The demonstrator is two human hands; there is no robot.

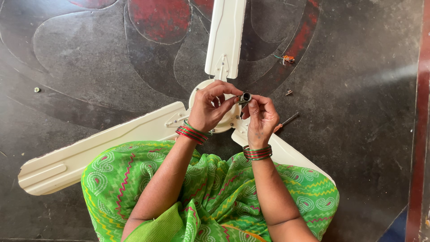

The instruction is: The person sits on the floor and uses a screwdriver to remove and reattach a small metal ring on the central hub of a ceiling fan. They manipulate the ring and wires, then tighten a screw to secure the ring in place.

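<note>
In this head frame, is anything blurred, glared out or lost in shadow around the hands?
Head view: even, soft daylight, with no hard shadows. The left hand, the right hand and the small dark cylinder pinched between them are sharp. A pale streak of glare crosses the dark floor at right. The white fan blades stay unclipped.

The person is wearing a bright green garment (215, 197) patterned with paisley swirls and red-pink zigzag stripes, and it is draping loosely over the lap. A plain lighter green short sleeve (156, 226) is showing at the left upper arm. Stacks of thin red and green bangles are circling both wrists, left (192, 132) and right (257, 153). Both forearms are showing bare.
</note>
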